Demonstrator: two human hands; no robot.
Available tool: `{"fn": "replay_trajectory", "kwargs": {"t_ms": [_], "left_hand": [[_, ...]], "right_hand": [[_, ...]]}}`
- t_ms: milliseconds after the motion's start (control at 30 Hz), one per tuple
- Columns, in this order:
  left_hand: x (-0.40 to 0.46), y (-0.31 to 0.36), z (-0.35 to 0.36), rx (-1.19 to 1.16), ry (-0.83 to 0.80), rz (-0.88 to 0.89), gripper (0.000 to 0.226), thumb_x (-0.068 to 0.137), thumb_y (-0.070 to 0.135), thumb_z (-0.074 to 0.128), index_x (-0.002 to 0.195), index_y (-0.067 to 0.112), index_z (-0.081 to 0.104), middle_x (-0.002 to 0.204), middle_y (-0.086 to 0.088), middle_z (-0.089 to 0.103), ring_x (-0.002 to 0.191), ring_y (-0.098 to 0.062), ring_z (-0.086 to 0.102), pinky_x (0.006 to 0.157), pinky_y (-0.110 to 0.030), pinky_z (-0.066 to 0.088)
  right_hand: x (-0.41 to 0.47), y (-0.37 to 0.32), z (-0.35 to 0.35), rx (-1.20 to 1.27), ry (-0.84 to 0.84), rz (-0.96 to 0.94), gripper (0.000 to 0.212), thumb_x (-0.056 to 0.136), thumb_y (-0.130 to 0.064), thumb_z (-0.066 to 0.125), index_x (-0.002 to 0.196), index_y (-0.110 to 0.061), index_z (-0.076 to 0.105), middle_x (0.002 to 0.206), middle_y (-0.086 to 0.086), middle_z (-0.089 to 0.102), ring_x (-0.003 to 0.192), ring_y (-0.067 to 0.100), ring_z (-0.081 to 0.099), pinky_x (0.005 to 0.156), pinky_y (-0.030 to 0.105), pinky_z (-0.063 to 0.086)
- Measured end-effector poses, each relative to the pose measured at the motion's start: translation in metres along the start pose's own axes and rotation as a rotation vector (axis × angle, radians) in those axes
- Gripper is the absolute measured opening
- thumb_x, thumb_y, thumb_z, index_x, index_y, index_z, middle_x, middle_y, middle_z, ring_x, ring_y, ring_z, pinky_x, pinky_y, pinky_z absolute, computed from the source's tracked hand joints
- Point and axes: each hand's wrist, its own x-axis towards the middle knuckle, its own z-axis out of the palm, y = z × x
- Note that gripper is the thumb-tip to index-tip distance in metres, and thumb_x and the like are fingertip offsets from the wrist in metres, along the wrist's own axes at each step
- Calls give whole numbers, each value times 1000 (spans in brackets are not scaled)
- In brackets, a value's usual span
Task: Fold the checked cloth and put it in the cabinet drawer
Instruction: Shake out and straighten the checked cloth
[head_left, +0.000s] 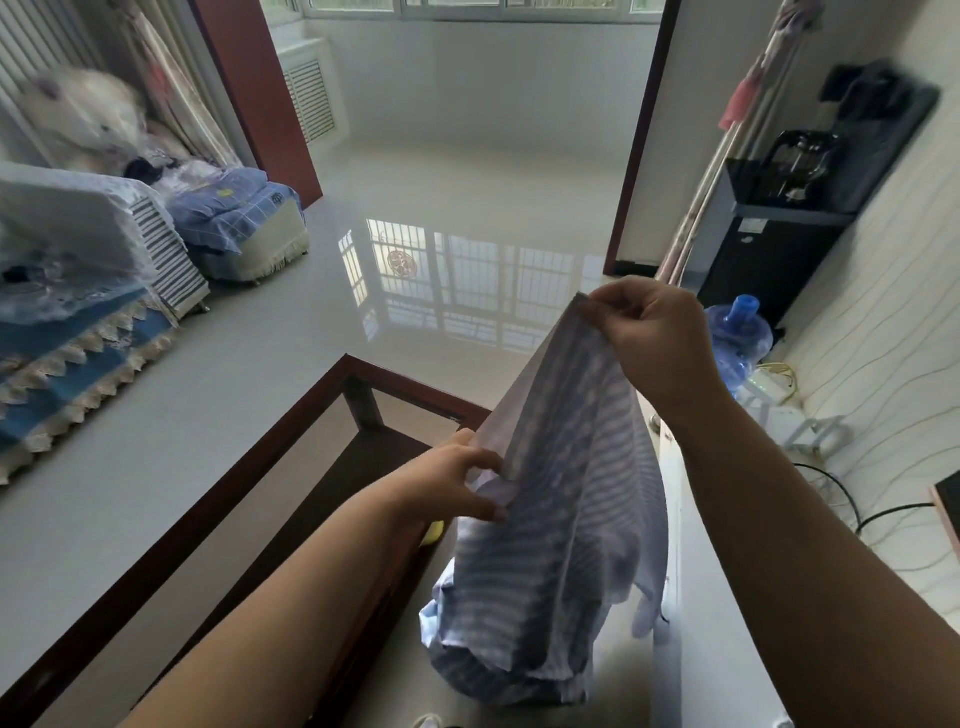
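Note:
The checked cloth (561, 519), blue and white, hangs in the air in front of me. My right hand (649, 332) pinches its top corner, held high. Lower down, my left hand (457, 483) grips the cloth's left edge. The bottom of the cloth bunches loosely near the floor beside the table. No cabinet drawer is in view.
A dark wood-framed glass coffee table (291, 457) stands at lower left under my left arm. A covered sofa (78, 291) lines the left wall. A black water dispenser (779, 223) and a blue water bottle (737, 338) are at the right. Cables (878, 514) lie along the right wall.

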Motion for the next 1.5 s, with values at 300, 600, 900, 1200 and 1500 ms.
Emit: {"fn": "replay_trajectory", "kwargs": {"t_ms": [300, 600, 900, 1200, 1500], "left_hand": [[7, 21, -62, 162, 497, 234, 20, 87, 31, 65, 76, 16, 59, 104, 5, 49, 81, -10, 57, 78, -26, 48], [25, 14, 5, -166, 330, 273, 17, 87, 32, 65, 92, 17, 71, 121, 4, 55, 107, -10, 55, 89, -22, 48], [61, 5, 28, 41, 42, 160, 27, 84, 36, 68, 98, 14, 71, 116, 1, 52, 103, -18, 54, 94, -32, 48], [48, 39, 39, 380, -68, 269, 19, 87, 42, 62, 90, 26, 72, 113, 3, 48, 89, -17, 60, 77, -27, 56], [39, 49, 65, 459, 14, 524, 22, 91, 40, 56, 95, 26, 73, 105, 9, 63, 92, -5, 51, 77, -26, 49]], "right_hand": [[21, 8, -42, 39, 224, 87, 11, 86, -29, 68, 89, -19, 71, 69, -14, 63, 63, 7, 58, 71, 37, 56], [23, 6, -61, 26, 194, -33, 7, 87, -22, 66, 94, -22, 67, 73, -20, 61, 62, -9, 58, 67, 11, 50], [19, -6, -76, 112, 170, -81, 7, 85, -17, 68, 91, -19, 68, 76, -12, 65, 71, 5, 61, 76, 31, 56], [27, 34, -110, 139, 299, 79, 2, 85, -20, 68, 83, -21, 68, 63, -22, 65, 62, -5, 57, 65, 15, 48], [19, 61, -104, 160, 293, 152, 16, 88, -17, 65, 92, -2, 69, 74, -5, 62, 62, -7, 56, 67, 17, 51]]}}
